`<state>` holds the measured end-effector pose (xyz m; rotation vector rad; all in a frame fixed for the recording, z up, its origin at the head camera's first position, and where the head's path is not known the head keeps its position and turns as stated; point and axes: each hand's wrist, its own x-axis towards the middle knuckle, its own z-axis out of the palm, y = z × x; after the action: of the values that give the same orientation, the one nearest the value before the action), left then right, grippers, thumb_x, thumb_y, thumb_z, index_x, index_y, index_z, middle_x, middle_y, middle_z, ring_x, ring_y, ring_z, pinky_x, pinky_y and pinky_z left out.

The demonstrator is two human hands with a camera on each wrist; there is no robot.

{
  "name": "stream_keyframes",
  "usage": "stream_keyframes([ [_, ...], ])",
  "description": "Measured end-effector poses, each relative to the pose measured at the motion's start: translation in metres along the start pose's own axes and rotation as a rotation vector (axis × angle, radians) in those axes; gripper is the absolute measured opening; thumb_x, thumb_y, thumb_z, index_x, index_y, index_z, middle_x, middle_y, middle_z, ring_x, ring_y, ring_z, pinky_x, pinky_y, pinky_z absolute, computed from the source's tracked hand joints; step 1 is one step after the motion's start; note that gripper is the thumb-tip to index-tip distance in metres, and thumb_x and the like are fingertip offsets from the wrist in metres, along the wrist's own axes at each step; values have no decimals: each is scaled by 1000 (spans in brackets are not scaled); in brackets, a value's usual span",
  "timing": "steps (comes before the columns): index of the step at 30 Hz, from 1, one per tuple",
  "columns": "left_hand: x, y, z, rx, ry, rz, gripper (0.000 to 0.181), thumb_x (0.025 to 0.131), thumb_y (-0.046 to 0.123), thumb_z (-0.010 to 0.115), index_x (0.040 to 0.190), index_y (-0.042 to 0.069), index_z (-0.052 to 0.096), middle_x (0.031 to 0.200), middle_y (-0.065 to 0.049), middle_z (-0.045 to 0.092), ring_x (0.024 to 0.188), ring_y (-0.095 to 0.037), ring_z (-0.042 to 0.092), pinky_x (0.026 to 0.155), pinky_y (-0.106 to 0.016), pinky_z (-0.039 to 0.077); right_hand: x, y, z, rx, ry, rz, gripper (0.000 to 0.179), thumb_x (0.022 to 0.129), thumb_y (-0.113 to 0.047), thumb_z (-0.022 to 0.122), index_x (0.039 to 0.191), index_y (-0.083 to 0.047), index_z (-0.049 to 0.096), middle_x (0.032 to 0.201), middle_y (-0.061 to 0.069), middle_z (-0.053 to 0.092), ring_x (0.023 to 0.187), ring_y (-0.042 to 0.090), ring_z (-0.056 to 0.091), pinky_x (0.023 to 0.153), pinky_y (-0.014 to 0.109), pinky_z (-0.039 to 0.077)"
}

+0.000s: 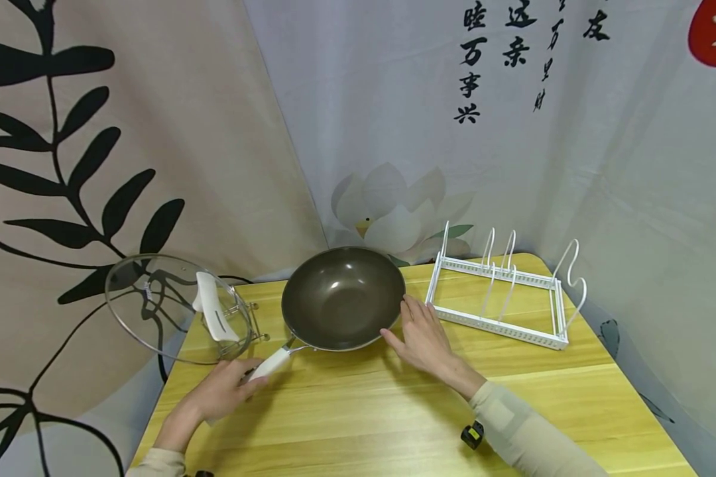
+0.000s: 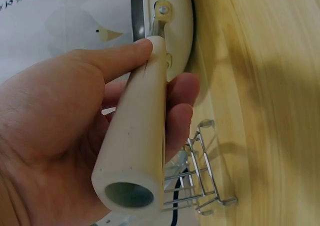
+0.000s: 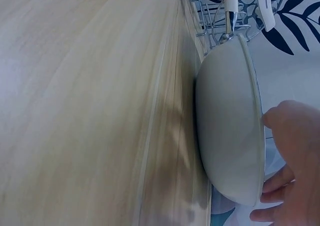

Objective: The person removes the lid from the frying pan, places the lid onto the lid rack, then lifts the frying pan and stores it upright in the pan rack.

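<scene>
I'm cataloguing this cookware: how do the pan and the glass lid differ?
The pan is opaque and dark inside; the glass lid is see-through. The pan opens upward, while the lid stands steeply tilted at the wire rack. The pan's long handle, held in the left hand, juts from its side; the lid's broad grip sits on its face. Both are round, with white handholds.

Right hand (image 3: 299, 151) touching pale-sided pan (image 3: 227, 121) on wooden table (image 3: 85, 110).
</scene>
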<state>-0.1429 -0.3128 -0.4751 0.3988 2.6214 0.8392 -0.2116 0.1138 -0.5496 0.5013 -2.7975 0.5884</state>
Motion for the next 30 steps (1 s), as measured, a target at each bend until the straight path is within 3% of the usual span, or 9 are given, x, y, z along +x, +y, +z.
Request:
stream_keyframes([
  [8,3,-4,-1,-32,-53,30,46,114,38,69,146,4,70,79,-2,70,61,-10,62,53,-27,53,2,3,-1,12,-34,-1,88,112,-58,63,161,14,49,175,33,43,163,50,45,137,70,35],
  [12,3,-5,-2,-69,-72,51,48,113,35,71,147,2,69,86,-2,71,65,-14,68,56,-28,57,4,5,-2,28,-51,6,90,113,-58,62,163,14,46,176,32,41,164,51,44,138,69,33],
  [18,3,-6,-2,-107,-96,67,49,111,34,74,146,0,69,104,-11,78,72,-13,72,62,-29,61,6,7,-3,42,-69,7,90,113,-58,60,165,14,44,178,32,39,164,53,42,139,70,32],
  [30,2,-11,7,-173,-122,112,47,114,29,70,150,-1,66,113,-16,79,76,-10,73,65,-28,63,9,12,-5,63,-84,-12,89,112,-56,63,164,14,44,179,32,38,166,54,39,139,68,33],
])
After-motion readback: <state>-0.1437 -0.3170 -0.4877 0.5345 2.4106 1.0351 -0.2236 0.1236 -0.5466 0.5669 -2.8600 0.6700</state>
